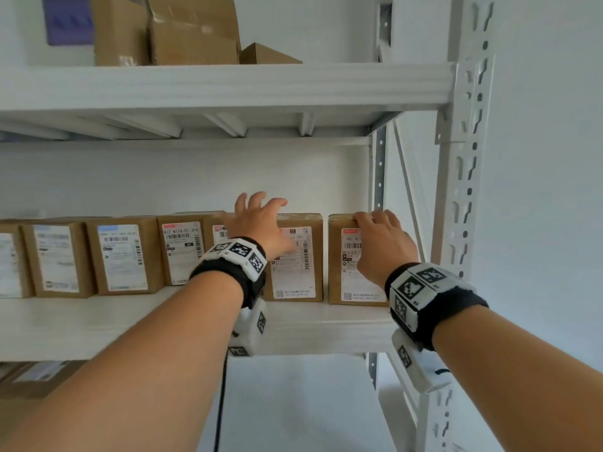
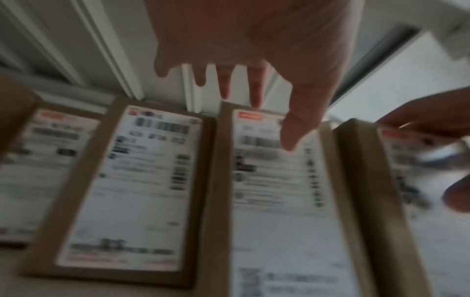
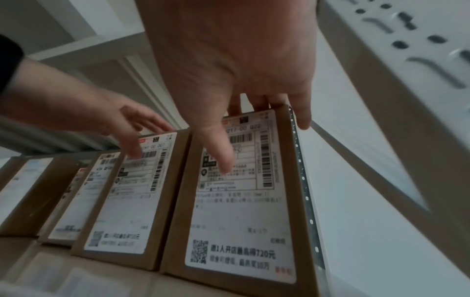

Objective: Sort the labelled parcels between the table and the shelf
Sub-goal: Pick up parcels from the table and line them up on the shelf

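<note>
The left hand (image 1: 257, 223) covers most of one parcel (image 1: 218, 233) in the shelf row and the upper label of the next parcel (image 1: 295, 275), while the right hand (image 1: 380, 246) hides the right part of the end parcel (image 1: 349, 282), so whether its fingers curl behind the top edge cannot be told. The left wrist view is smeared, its labels (image 2: 142, 180) unreadable. In the head view the leftmost parcel (image 1: 8, 262) is cut by the frame edge, and the print on the left labels (image 1: 57, 256) is too blurred to read.

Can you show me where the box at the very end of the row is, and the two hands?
Rightmost brown cardboard parcel (image 3: 239, 217): right wrist view, on its white label.
Right hand (image 1: 381, 246): head view, on the back of the hand.
Left hand (image 1: 257, 223): head view, on the back of the hand.
</note>
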`<state>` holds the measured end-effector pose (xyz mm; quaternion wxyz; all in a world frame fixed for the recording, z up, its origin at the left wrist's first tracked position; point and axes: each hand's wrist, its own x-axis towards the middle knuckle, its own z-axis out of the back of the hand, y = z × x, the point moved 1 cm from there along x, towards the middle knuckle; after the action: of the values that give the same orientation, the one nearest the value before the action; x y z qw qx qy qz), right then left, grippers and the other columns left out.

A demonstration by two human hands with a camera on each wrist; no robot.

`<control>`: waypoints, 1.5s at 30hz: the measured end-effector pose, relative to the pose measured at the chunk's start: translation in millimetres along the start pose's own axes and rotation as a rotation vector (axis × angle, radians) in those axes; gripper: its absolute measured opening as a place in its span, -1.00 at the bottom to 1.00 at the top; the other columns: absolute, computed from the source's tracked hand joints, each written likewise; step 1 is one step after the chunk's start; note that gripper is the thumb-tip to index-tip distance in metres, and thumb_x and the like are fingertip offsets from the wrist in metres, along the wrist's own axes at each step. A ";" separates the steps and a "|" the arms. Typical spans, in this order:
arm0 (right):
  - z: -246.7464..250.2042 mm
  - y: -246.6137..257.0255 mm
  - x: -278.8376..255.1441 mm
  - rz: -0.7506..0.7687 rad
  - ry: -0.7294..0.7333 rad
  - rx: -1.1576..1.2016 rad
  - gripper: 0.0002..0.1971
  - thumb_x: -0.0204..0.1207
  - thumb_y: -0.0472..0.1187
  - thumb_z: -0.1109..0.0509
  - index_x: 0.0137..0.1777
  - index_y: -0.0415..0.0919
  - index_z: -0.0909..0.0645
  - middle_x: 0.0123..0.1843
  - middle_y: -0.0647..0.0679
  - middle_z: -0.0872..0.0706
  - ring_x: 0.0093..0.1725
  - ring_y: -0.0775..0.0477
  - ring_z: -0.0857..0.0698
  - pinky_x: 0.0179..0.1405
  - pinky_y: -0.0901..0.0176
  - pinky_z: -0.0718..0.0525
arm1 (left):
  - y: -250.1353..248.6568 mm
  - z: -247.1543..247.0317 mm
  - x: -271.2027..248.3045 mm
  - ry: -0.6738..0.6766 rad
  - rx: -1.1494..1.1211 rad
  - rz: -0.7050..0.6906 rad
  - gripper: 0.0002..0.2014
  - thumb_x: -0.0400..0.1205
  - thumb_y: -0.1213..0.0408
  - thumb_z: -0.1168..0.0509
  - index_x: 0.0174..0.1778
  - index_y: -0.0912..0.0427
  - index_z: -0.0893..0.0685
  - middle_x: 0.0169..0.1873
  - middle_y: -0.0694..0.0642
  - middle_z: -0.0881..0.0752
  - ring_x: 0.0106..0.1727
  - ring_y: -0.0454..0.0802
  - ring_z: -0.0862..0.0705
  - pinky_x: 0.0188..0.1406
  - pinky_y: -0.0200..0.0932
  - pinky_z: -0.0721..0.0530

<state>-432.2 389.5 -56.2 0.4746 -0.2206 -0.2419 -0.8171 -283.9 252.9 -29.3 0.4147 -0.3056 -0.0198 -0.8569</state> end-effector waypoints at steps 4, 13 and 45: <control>-13.6 4.2 19.6 0.020 0.002 0.046 -0.41 0.46 -0.33 -0.47 0.47 -0.11 -0.36 0.39 -0.09 -0.52 0.45 -0.15 -0.44 0.34 -0.11 -0.61 | 32.1 -25.7 18.6 0.157 0.069 -0.007 0.01 0.30 -0.33 -0.51 0.65 -0.31 -0.18 0.67 0.02 -0.25 0.71 0.26 -0.02 0.58 0.52 -0.04; -26.0 5.9 60.8 -0.032 0.088 0.083 -0.46 0.41 -0.36 -0.50 0.34 -0.10 -0.38 0.24 -0.08 -0.54 0.30 -0.13 -0.49 0.33 -0.14 -0.61 | 26.1 -29.2 47.3 0.172 0.149 -0.049 -0.15 0.42 -0.32 -0.45 0.61 -0.23 -0.30 0.47 0.03 -0.50 0.56 0.12 -0.39 0.61 0.47 0.00; -77.5 154.6 114.2 0.243 0.265 -0.056 -0.48 0.50 -0.08 -0.50 0.44 0.02 -0.46 0.19 0.05 -0.67 0.17 -0.02 -0.66 0.07 0.17 -0.50 | 164.9 22.9 121.8 0.584 0.158 0.009 -0.12 0.43 0.53 -0.37 0.65 -0.15 -0.30 0.50 0.08 -0.45 0.31 0.12 -0.56 0.08 -0.06 -0.74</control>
<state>-357.6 199.3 -20.9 0.5913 -0.1518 -0.1260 -0.7820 -210.2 66.4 18.9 0.4290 -0.0133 0.0350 -0.9026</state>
